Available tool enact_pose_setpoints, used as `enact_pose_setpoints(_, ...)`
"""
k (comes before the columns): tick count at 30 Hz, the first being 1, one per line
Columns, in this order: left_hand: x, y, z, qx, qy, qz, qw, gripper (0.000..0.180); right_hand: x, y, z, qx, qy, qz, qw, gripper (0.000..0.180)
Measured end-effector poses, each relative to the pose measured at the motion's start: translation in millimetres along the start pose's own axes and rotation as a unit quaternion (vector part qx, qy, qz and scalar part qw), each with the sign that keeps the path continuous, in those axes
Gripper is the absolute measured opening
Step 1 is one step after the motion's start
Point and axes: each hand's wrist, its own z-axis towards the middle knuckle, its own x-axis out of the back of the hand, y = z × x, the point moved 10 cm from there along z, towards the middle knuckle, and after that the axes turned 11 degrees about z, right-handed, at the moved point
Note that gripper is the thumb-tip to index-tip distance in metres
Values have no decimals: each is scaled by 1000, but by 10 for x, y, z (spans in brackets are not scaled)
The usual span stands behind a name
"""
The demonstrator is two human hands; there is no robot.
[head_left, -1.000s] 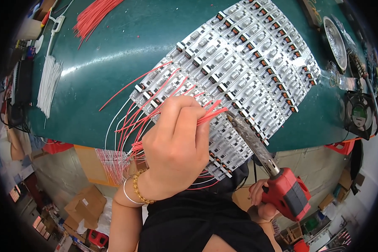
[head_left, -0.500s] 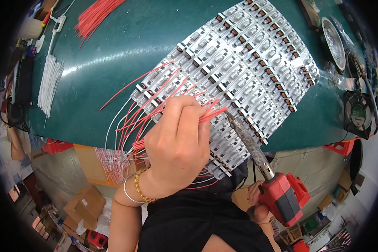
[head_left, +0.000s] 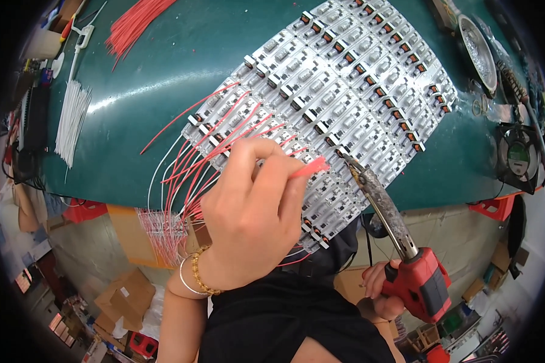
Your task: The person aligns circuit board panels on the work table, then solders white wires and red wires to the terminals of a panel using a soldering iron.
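Observation:
Pinched in my left hand [head_left: 251,212] is a small bunch of red wires [head_left: 310,168], their ends poking out past my fingertips above the panel. That panel of many small circuit boards [head_left: 339,91] lies tilted across the table's near edge. Several red wires [head_left: 191,115] are attached along its left side, and white wires [head_left: 157,172] hang below them. My right hand [head_left: 381,293] grips a red and black soldering gun [head_left: 422,284], its handle hiding part of my fingers. The dark tip of the gun [head_left: 352,162] is over the boards, just right of the held wires.
On the green table [head_left: 163,54] lie a bundle of red wires [head_left: 136,27] and a bundle of white wires [head_left: 74,118]. At the right are a metal dish [head_left: 478,57] and a small fan [head_left: 518,154]. A cardboard box [head_left: 126,296] stands on the floor at lower left.
The soldering gun has shifted right, its tip moving away from the held wires. The panel has slid slightly left. My left hand keeps its pinch on the red wires, whose ends now bunch closer together.

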Motion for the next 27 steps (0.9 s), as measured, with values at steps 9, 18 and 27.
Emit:
enact_pose_setpoints(9,-62,-5,-39,-15,13,28,999,16,278,330,-192,-142,92,44,985,53)
enact_pose_setpoints(18,-54,-4,-31,-20,14,26,999,16,215,166,-257,-12,26,-138,990,66)
enact_pose_setpoints(27,-41,0,-39,-25,21,23,999,16,178,310,-197,-109,-58,-33,992,37)
